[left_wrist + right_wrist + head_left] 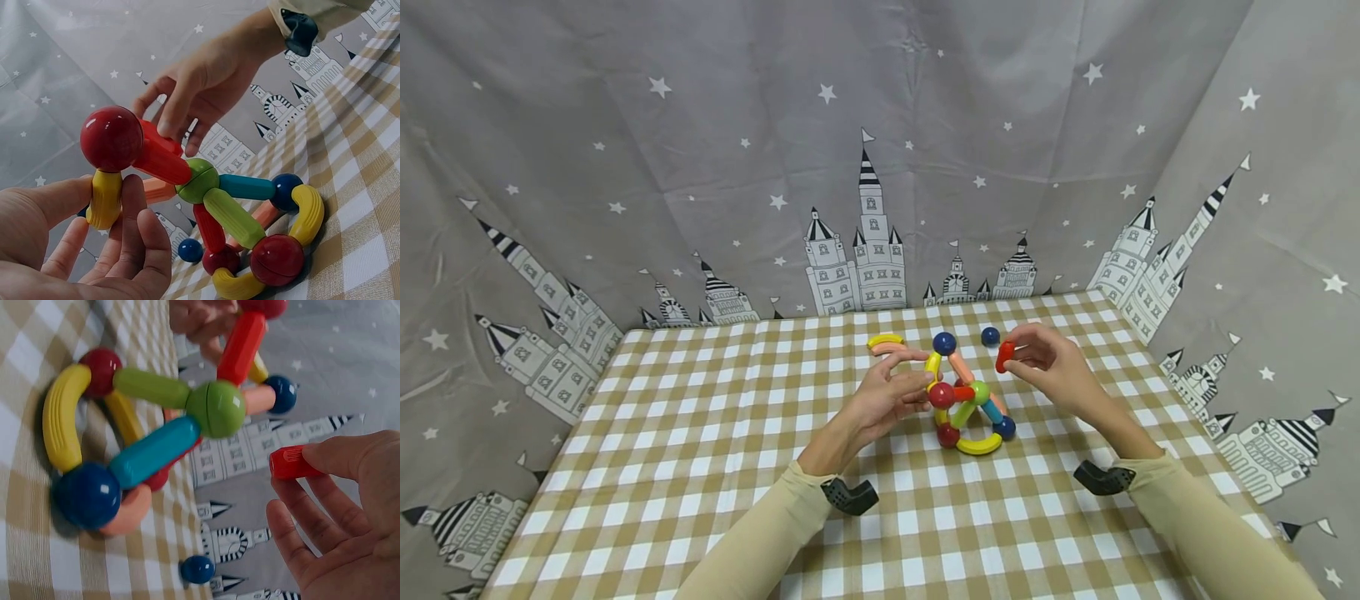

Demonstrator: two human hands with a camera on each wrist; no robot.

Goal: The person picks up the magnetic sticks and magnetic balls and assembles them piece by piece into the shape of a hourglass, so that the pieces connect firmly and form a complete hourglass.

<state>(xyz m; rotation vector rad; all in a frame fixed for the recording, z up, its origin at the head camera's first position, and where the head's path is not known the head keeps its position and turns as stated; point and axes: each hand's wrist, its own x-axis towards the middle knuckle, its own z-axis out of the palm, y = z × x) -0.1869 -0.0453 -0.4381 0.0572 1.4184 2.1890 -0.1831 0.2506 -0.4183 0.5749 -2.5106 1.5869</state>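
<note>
A frame of magnetic balls and rods (964,393) stands on the checked cloth, joined round a green ball (215,409). My left hand (887,396) is at its left side and pinches a yellow rod (106,197) just under a red ball (112,137). A dark blue ball (944,343) tops the frame. Right of it, raised off the table, my right hand (1056,367) pinches a short red rod (294,462) between thumb and fingers. One end of that rod points toward the frame, with a gap between them. At the base, a curved yellow rod (978,446) links two balls.
Behind the frame a loose blue ball (990,337) lies on the cloth. Farther left are a curved yellow rod (886,339) and a curved salmon rod (889,349). A grey curtain (715,167) with printed castles hangs behind the table.
</note>
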